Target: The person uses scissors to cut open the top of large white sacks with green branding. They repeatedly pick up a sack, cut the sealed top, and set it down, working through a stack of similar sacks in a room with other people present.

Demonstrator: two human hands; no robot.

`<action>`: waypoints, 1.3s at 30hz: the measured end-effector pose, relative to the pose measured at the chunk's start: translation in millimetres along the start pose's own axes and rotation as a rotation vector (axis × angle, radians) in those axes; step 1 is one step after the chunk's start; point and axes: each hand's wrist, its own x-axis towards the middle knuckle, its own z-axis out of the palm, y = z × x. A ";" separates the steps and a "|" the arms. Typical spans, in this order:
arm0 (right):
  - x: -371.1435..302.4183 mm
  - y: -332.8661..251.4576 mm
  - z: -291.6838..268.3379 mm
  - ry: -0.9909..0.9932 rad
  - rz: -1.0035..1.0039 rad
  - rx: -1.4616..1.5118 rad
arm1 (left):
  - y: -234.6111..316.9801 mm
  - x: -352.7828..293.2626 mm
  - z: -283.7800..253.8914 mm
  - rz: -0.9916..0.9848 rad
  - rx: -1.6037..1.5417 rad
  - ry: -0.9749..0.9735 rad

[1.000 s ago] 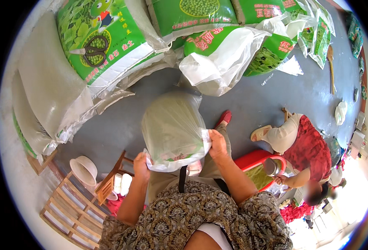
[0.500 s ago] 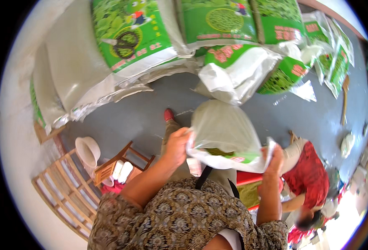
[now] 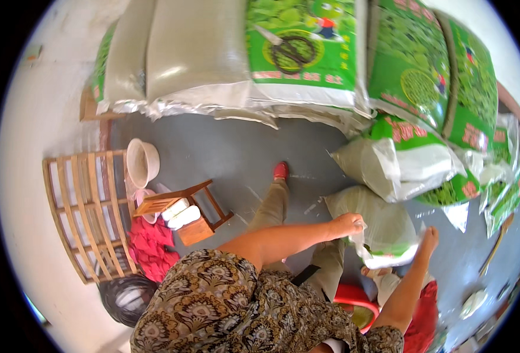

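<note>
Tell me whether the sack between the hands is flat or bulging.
Bulging: the sack rounds outward, its pale side swollen rather than collapsed. Whether it's full cannot be told.

Chair [image 3: 198, 233] stands left, bag [image 3: 382, 215] right, sacks [image 3: 198, 56] apparently stacked ahead.

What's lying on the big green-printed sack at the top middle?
Dark-handled scissors lie on that sack, blades pointing toward the left. The print directly under the handles and blades is covered, so it can't be seen.

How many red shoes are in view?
1 red shoe, on the floor, left of the bag your left hand holds. A second may be hidden.
</note>
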 end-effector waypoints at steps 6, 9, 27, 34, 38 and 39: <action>-115.3 -267.4 173.2 -0.209 -0.790 -0.140 | 4.7 -57.6 -145.1 0.116 -0.324 0.276; -153.8 -368.8 302.8 -0.203 -1.173 -0.441 | -11.3 -103.5 -255.4 0.182 -0.351 0.579; -122.4 -409.6 398.3 -0.009 -0.840 -0.812 | -91.1 -261.8 -423.1 -0.246 -0.357 0.864; -1.6 -420.2 327.3 0.195 -0.735 -0.921 | -46.6 -223.2 -434.2 -0.259 -0.161 0.804; 75.1 -415.2 295.2 0.273 -0.742 -0.996 | -42.6 -210.1 -427.6 -0.283 -0.218 0.842; 96.4 -412.0 291.6 0.292 -0.849 -1.012 | -39.3 -197.1 -419.8 -0.304 -0.244 0.823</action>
